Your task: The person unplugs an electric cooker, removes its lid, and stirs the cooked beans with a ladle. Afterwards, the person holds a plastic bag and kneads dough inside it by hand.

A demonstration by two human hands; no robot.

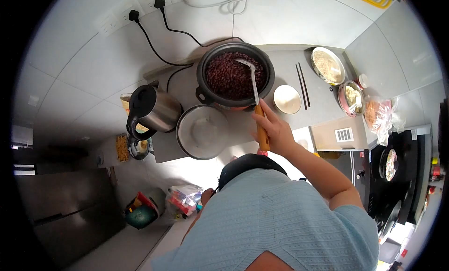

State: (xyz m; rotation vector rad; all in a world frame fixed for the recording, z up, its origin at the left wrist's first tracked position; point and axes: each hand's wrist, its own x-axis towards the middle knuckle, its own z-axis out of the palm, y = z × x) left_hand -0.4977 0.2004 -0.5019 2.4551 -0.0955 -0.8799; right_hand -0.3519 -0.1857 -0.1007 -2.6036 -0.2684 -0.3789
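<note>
My right hand (272, 129) is closed around the wooden handle of a metal spatula (255, 84). The spatula's head rests among dark red beans (229, 77) that fill a black pot (202, 74). Right of the pot, close to my fingers, stands a small white bowl (287, 99). A large pale basin (202, 132) with a dark rim sits in front of the pot on the left. Low beside my body, my left hand (207, 196) shows only in part, and its fingers cannot be made out.
A steel kettle (161, 110) stands left of the basin. Two dark chopsticks (303, 85) lie right of the white bowl. Farther right are a bowl of pale grains (328, 65), a bowl of white food (351, 98) and a plastic bag (379, 114). Black cords (175, 32) run along the wall.
</note>
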